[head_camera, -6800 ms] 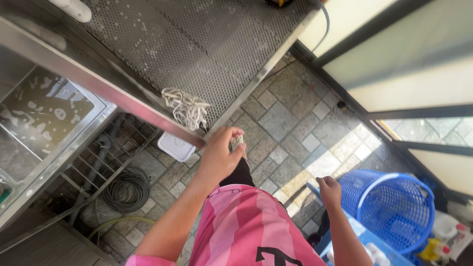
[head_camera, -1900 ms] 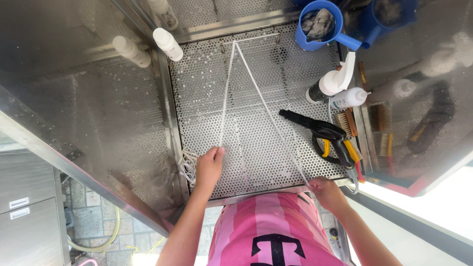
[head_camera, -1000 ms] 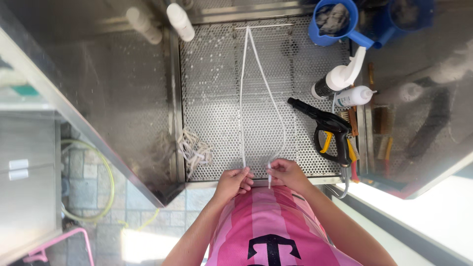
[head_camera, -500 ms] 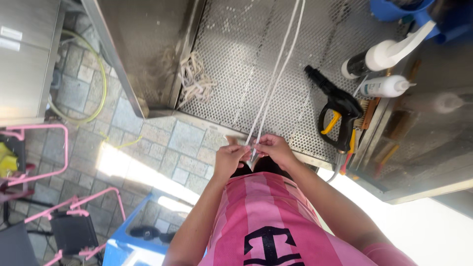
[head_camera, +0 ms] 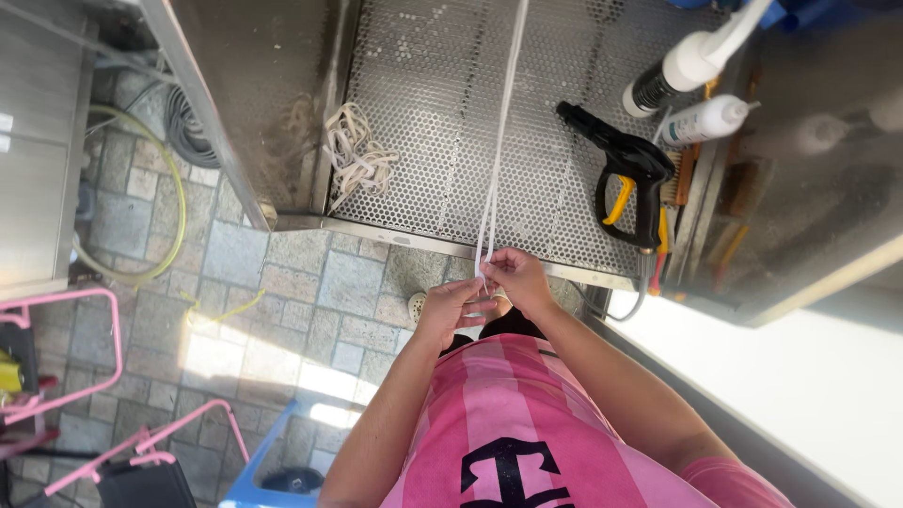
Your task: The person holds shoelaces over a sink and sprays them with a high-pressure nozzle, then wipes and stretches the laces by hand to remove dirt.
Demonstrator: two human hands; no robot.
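On the far left, a pink metal frame (head_camera: 66,376) stands on the stone floor (head_camera: 282,282), with a yellow-green hose (head_camera: 174,202) curled up nearby. It looks put out of the way there.

Next comes the metal desk (head_camera: 263,103) with lots of small holes in its top, likely so water can run through. Near its front left corner lies a loose bunch of white cord (head_camera: 356,155), dropped in a heap and touched by no one.

In the middle, two strands of white cord (head_camera: 499,132) run side by side from the far edge of the desk straight to the front edge. They look pulled tight, so the ends can be worked on. The left hand (head_camera: 450,310) and the right hand (head_camera: 515,277) meet just past the front edge, close to the person's pink striped shirt (head_camera: 527,423). The fingers (head_camera: 489,268) of both hands are pressed together, pinching the near ends of the strands. The hands touch each other, maybe to hold the ends steady. I cannot tell if there is a knot.

To the right lies a black spray gun (head_camera: 625,169) with a yellow trigger, flat on the desk near the right edge. Past it lie two white bottles (head_camera: 696,89) and some brushes (head_camera: 724,198), kept within reach.
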